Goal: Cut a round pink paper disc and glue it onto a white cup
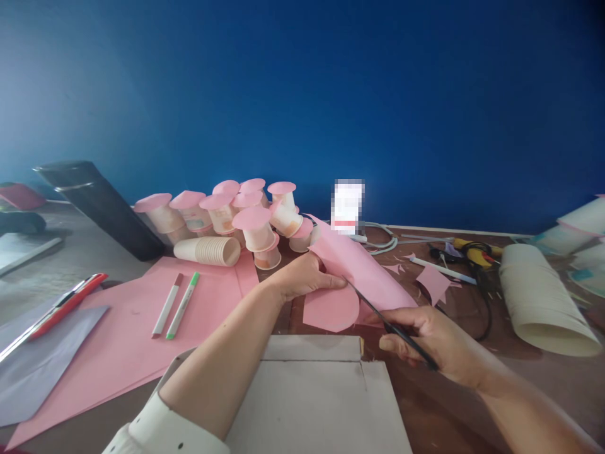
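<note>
My left hand (314, 277) grips a sheet of pink paper (366, 265), thumb on top and fingers hidden beneath it. The paper is partly cut: one part curls up behind, and a rounded flap (331, 309) hangs toward me. My right hand (430, 340) is closed around dark scissors (373, 308), seen almost edge-on. Their blades lie at the cut between the curled part and the flap, with the tip close to my left thumb. Below the hands is a pale cardboard piece (312, 403).
Paper cups with pink discs (217, 211) stand at the back. Stacked cups lie left (208, 250) and right (543, 302). Pink sheets (123, 334), two markers (182, 306), a red cutter (70, 304), a dark bottle (104, 208), cables (484, 296) and paper scraps (432, 284) lie around.
</note>
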### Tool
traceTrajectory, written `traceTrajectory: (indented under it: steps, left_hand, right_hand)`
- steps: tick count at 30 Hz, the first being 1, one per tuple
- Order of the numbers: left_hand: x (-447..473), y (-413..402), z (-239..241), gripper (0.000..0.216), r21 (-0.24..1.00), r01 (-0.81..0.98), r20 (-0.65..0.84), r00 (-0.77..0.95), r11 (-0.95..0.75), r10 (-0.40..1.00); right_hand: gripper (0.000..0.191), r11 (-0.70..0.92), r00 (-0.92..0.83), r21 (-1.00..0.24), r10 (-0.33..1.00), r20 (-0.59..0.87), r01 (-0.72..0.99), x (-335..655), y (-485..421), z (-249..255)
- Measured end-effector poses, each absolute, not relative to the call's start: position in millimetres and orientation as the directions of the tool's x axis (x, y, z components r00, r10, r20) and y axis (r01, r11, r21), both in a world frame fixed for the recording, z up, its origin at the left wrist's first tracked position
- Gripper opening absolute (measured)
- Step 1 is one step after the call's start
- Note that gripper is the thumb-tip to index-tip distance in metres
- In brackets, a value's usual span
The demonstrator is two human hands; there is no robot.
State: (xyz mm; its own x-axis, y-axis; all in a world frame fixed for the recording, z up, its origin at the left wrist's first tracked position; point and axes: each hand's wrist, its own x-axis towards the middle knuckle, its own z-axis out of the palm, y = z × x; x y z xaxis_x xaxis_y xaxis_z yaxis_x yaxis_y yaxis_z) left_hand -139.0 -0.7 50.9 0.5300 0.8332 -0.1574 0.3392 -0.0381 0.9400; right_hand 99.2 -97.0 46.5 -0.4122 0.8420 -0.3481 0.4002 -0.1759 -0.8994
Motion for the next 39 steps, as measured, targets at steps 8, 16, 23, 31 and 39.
traceTrajectory:
  steps: [8,16,23,31,39]
  left_hand:
    - [-133.5,-5.5,54.2,0.054,0.994,0.026,-0.106,0.563,0.110,0.820]
    - [-115.2,-14.2,44.6,0.051,0.960,-0.052,-0.211,0.512,0.276,0.832]
    - [-113.9,-15.8,39.9,0.048,0.959,-0.040,-0.230,0.462,0.279,0.857]
    - [-118.0,-15.8,45.6,0.050,0.949,-0.016,-0.267,0.490,0.315,0.830]
    - [-119.5,-14.4,50.9,0.043,0.949,0.051,-0.296,0.490,0.311,0.820]
  right_hand:
    - [0.039,-0.167,-0.365,-0.913,0.878,-0.309,0.373,97.7,-96.5,49.2]
    - [0.029,-0.075,-0.321,-0.920,0.924,-0.209,0.385,100.1,-94.5,46.3]
    - [0.026,-0.066,-0.328,-0.915,0.922,-0.208,0.397,103.6,-97.5,47.5]
    - [0.030,-0.089,-0.361,-0.914,0.900,-0.244,0.396,105.5,-95.8,43.3]
    - [0.030,-0.121,-0.385,-0.911,0.879,-0.283,0.394,103.7,-94.4,46.3]
